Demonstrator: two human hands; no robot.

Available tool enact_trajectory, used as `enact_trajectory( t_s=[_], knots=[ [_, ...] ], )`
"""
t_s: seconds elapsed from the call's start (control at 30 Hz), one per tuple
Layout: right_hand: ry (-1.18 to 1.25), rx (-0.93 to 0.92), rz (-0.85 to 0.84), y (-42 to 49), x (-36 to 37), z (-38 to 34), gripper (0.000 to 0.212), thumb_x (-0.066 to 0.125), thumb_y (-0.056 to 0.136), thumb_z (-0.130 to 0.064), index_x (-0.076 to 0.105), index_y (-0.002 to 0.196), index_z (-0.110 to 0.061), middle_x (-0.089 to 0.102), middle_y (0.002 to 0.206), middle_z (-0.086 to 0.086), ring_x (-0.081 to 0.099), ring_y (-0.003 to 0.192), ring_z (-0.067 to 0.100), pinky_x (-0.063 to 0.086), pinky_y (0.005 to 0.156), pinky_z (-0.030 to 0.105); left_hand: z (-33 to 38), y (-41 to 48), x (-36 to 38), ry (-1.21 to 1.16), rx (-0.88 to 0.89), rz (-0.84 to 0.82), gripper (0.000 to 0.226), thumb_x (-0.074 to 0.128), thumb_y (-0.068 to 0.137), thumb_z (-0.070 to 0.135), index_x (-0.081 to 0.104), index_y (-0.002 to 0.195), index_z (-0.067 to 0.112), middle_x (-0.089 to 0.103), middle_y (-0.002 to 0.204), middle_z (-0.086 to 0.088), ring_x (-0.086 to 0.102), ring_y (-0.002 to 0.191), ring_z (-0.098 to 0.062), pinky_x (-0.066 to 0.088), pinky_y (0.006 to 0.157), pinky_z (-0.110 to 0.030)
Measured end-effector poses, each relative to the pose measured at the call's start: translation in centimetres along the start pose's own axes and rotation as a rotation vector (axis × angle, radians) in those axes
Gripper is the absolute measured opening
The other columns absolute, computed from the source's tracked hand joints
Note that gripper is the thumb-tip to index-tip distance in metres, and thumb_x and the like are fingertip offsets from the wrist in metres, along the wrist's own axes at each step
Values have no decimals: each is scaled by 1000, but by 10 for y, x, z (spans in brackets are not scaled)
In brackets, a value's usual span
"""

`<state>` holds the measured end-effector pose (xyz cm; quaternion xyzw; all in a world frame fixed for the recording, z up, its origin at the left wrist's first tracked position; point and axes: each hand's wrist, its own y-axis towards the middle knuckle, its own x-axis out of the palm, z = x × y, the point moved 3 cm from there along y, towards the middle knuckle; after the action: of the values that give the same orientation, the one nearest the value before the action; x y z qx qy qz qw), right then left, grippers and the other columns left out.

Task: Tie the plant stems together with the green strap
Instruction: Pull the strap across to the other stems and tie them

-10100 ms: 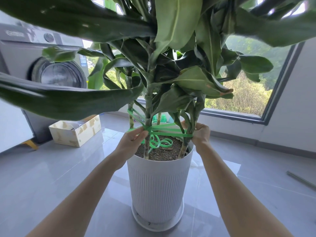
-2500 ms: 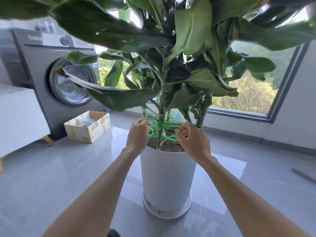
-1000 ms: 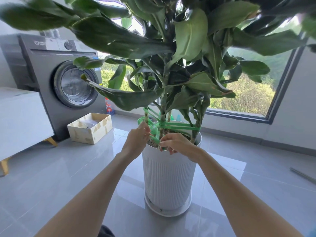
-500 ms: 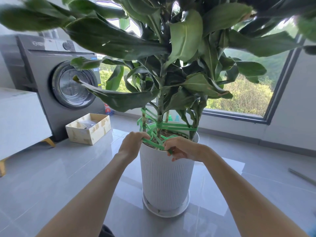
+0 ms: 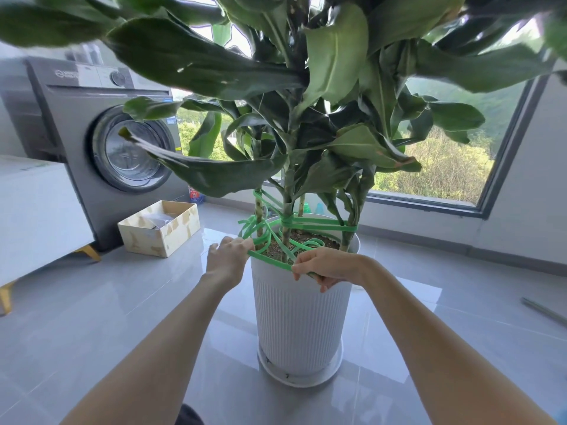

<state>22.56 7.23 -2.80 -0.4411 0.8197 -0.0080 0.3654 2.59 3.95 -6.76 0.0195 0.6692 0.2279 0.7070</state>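
Left hand and right hand each pinch the green strap; leaves hide the upper plant stems

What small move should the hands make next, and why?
The left hand and right hand each hold the green strap; loose loops lie over the soil, while turns already circle the stems. Probably draw the hands apart, taking up slack.

upper leaves blur and run off the top edge; right hand hides the green strap end
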Motion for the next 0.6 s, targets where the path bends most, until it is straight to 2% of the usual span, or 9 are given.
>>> enact_trajectory(
  t_s=[0.13, 0.27, 0.33, 0.4, 0.43, 0.5, 0.57, 0.6],
  knots=[
    [47, 50, -243, -8, 2, 6, 19, 46, 99, -22, 54, 83, -16, 49, 66, -4, 46, 56, 9, 46, 61, 22, 8, -1, -1, 8, 17, -50, 30, 40, 93, 1, 53, 108, 24, 56, 116, 1, 46, 110, -22, 37, 82, -35],
    [66, 150, -309, -16, -2, 10, 22, 43, 98, -15, 49, 77, -14, 48, 61, -3, 45, 49, 8, 46, 56, 22, 16, -2, -3, -62, 43, -49, 50, 35, 85, -14, 52, 117, 20, 52, 126, 0, 47, 113, -23, 40, 79, -34],
    [12, 216, -241, -19, -6, 12, 22, 39, 95, -14, 46, 75, -13, 49, 57, -3, 45, 47, 9, 44, 56, 22, 17, -1, 0, -262, 62, -58, 63, 31, 82, -20, 54, 124, 19, 49, 134, -1, 47, 121, -24, 43, 89, -35],
    [-94, 277, -57, -17, -11, 18, 20, 37, 93, -16, 47, 75, -12, 50, 57, -3, 47, 48, 11, 45, 59, 23, 14, 0, -1, -449, 82, -61, 69, 28, 77, -27, 56, 126, 14, 50, 136, -6, 45, 127, -24, 38, 102, -32],
    [-147, 303, 35, -16, -12, 22, 21, 37, 94, -20, 48, 78, -12, 51, 57, -2, 48, 50, 11, 45, 62, 25, 11, 0, -4, -518, 57, -59, 72, 27, 75, -29, 56, 126, 12, 50, 137, -8, 44, 128, -23, 35, 104, -29],
    [-224, 339, 146, -13, -11, 27, 32, 40, 96, -38, 52, 95, -9, 55, 62, 0, 52, 53, 13, 47, 65, 26, 3, 0, -11, -716, -74, -39, 70, 25, 77, -28, 56, 127, 11, 50, 137, -10, 47, 125, -26, 40, 96, -29],
    [-290, 356, 184, -11, -9, 30, 56, 36, 95, -56, 51, 112, -6, 61, 69, 4, 56, 56, 14, 49, 68, 28, -7, -3, -21, -997, -265, -2, 59, 27, 85, -23, 52, 129, 7, 51, 131, -13, 57, 103, -28, 48, 78, -29],
    [-318, 365, 185, -12, -8, 30, 57, 32, 96, -56, 53, 109, -4, 65, 74, 6, 57, 56, 15, 50, 70, 29, -12, -5, -24, -1064, -343, 29, 56, 27, 87, -21, 51, 130, 5, 50, 127, -13, 57, 93, -27, 49, 73, -29]
  ],
)
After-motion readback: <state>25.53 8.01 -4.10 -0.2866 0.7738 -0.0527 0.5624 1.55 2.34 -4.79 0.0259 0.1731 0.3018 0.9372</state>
